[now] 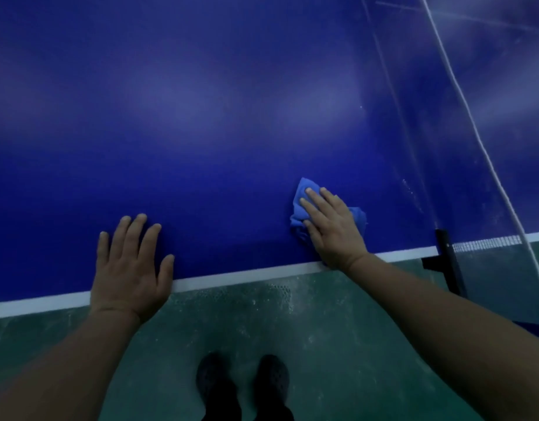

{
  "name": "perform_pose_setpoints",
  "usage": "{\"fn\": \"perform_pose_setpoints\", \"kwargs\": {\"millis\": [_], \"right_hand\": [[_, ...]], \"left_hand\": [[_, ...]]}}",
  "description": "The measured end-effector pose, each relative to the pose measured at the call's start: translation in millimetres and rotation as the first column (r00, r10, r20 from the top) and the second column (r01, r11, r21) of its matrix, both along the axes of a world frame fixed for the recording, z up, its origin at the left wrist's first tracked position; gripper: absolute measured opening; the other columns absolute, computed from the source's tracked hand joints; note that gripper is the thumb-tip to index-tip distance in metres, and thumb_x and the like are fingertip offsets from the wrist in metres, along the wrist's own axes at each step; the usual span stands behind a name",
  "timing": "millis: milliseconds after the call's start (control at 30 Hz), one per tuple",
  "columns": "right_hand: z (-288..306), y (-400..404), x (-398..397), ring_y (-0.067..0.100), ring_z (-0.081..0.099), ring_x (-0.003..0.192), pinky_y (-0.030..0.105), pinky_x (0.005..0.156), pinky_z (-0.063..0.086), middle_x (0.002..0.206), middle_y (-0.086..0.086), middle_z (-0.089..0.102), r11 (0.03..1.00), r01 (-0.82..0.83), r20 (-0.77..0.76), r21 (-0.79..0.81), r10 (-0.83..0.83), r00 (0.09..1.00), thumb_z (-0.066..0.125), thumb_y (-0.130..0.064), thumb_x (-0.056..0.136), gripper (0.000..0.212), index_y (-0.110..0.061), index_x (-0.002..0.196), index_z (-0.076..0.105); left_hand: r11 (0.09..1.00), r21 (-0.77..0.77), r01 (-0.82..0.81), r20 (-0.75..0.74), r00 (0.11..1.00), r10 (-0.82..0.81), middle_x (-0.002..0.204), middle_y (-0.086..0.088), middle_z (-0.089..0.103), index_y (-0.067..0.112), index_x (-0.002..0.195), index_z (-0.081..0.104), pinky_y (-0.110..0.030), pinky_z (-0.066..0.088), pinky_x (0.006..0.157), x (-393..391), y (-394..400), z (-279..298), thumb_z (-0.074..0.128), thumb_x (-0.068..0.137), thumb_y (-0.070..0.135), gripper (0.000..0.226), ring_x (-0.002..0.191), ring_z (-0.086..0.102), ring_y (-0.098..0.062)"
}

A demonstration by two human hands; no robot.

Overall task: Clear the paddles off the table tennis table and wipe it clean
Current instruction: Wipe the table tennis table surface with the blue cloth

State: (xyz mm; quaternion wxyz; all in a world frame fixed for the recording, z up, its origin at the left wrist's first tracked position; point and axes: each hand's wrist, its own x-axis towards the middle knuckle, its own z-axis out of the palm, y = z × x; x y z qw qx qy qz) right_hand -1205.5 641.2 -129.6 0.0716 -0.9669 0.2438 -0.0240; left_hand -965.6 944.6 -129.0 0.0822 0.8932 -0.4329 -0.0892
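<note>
Left hand (131,262): we see it flat on the table (231,117) near the front edge, palm down, fingers spread and pointing away from us and a little to the right; it holds nothing.
Edge line (247,273): a white band runs along the table's near edge, rising from lower left to upper right; our left palm lies across it and our right wrist crosses it.
Table: we look down on a dark blue top filling most of the view, with pale glare patches across the middle; we see no paddles on the part in view.
Shoes (242,387): two dark shoes stand on the green floor (323,344) below the table edge, between our forearms.
Cloth (301,202): a crumpled blue rag lies on the table near the front edge, right of centre; its long axis runs from lower right to upper left, its narrow end pointing away from us.
Right hand (332,226): we press it palm down on the cloth, fingers close together and laid over it, pointing up and to the left; cloth shows past the fingertips and beside the knuckles.
Net post (447,259): a black clamp sits at the table edge right of the right hand, apart from it.
Net (487,242): its white-topped mesh runs away from the post; blur hides detail.
</note>
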Motion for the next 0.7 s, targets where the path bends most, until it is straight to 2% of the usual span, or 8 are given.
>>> {"fn": "perform_pose_setpoints", "kwargs": {"millis": [133, 200, 267, 367, 533, 700], "right_hand": [[3, -32, 12, 0.031, 0.034, 0.144, 0.049, 0.114, 0.033, 0.155, 0.006, 0.041, 0.992, -0.128, -0.043, 0.01, 0.128, 0.991, 0.032, -0.037, 0.105, 0.05, -0.013, 0.144, 0.051], [4, -53, 25, 0.032, 0.035, 0.143, 0.049, 0.113, 0.035, 0.154, 0.007, 0.042, 0.986, -0.168, -0.048, 0.012, 0.168, 0.985, 0.027, -0.038, 0.106, 0.052, -0.012, 0.143, 0.052], [5, -78, 43, 0.033, 0.036, 0.143, 0.05, 0.112, 0.037, 0.154, 0.007, 0.043, 0.98, -0.197, -0.035, 0.015, 0.197, 0.98, 0.029, -0.037, 0.106, 0.051, -0.011, 0.143, 0.052], [5, -123, 74, 0.034, 0.038, 0.142, 0.051, 0.11, 0.039, 0.153, 0.007, 0.044, 0.973, -0.23, 0.008, 0.019, 0.23, 0.973, 0.038, -0.033, 0.103, 0.048, -0.01, 0.141, 0.054], [4, -218, 139, 0.036, 0.045, 0.137, 0.049, 0.108, 0.042, 0.148, 0.01, 0.05, 0.964, -0.262, 0.048, -0.04, 0.264, 0.963, 0.04, -0.03, 0.101, 0.046, -0.008, 0.137, 0.058], [-5, -322, 212, 0.041, 0.054, 0.127, 0.049, 0.108, 0.043, 0.14, 0.018, 0.057, 0.946, -0.3, 0.108, -0.121, 0.313, 0.944, 0.043, -0.026, 0.098, 0.044, -0.002, 0.13, 0.063]], "left_hand": [[0.997, -0.047, -0.053, -0.031, 0.998, 0.052, 0.145, -0.02, 0.043, 0.002, 0.131, 0.053, -0.055, 0.014, 0.119, 4, -22, 7, 0.035, 0.088, 0.046, 0.064, 0.139, 0.033, -0.04], [0.996, -0.079, -0.037, -0.033, 0.999, 0.034, 0.142, -0.021, 0.046, 0.001, 0.13, 0.055, -0.055, 0.015, 0.118, 12, -52, 10, 0.035, 0.088, 0.044, 0.063, 0.136, 0.038, -0.04], [0.994, -0.11, -0.017, -0.029, 0.999, 0.014, 0.142, -0.021, 0.047, 0.0, 0.13, 0.055, -0.054, 0.016, 0.118, 22, -94, 12, 0.035, 0.089, 0.043, 0.062, 0.135, 0.039, -0.039], [0.99, -0.14, -0.003, -0.044, 0.999, -0.003, 0.147, -0.02, 0.045, 0.002, 0.133, 0.053, -0.053, 0.016, 0.12, 37, -171, 14, 0.034, 0.09, 0.042, 0.062, 0.139, 0.036, -0.037], [0.984, -0.174, 0.036, -0.046, 0.998, -0.045, 0.154, -0.017, 0.039, 0.004, 0.139, 0.05, -0.051, 0.014, 0.122, 66, -298, 14, 0.031, 0.091, 0.041, 0.064, 0.146, 0.03, -0.034], [0.983, -0.183, -0.005, -0.033, 0.999, -0.001, 0.159, -0.015, 0.032, 0.004, 0.147, 0.043, -0.049, 0.007, 0.123, 116, -409, 6, 0.026, 0.09, 0.045, 0.072, 0.15, 0.023, -0.032]]}}
